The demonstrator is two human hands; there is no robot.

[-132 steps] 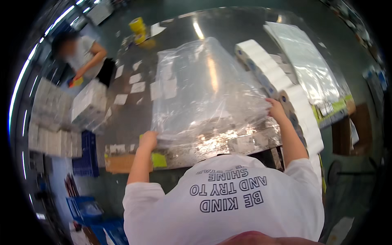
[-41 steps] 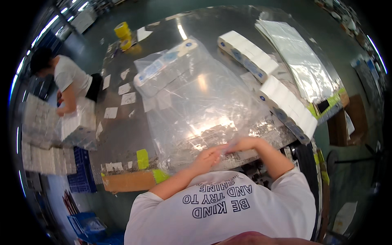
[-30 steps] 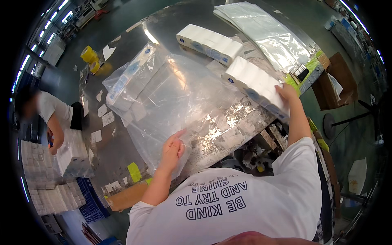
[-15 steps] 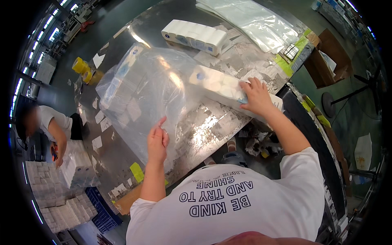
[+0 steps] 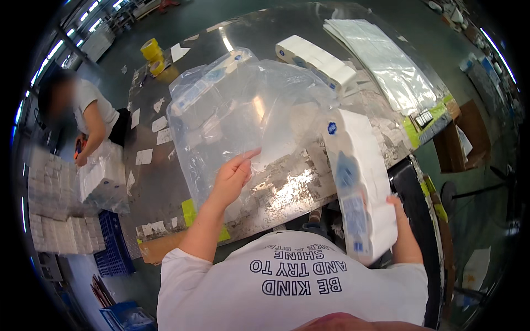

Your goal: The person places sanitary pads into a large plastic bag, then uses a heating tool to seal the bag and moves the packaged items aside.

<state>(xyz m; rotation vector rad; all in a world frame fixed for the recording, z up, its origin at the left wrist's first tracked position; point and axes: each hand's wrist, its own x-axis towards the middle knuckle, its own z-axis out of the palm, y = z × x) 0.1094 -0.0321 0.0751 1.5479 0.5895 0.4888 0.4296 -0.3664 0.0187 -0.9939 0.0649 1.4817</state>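
We see a bright room lit by long ceiling lights. They shine back as white glare off the metal surface (image 5: 165, 182) and the clear plastic bag (image 5: 248, 105). The picture is round, with black corners. Straight edges bend near the rim, where things look blurry.

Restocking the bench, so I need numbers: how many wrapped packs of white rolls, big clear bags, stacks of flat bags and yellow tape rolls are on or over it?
Wrapped roll packs: 3
Big clear bag: 1
Flat bag stack: 1
Yellow tape rolls: 2
Total: 7
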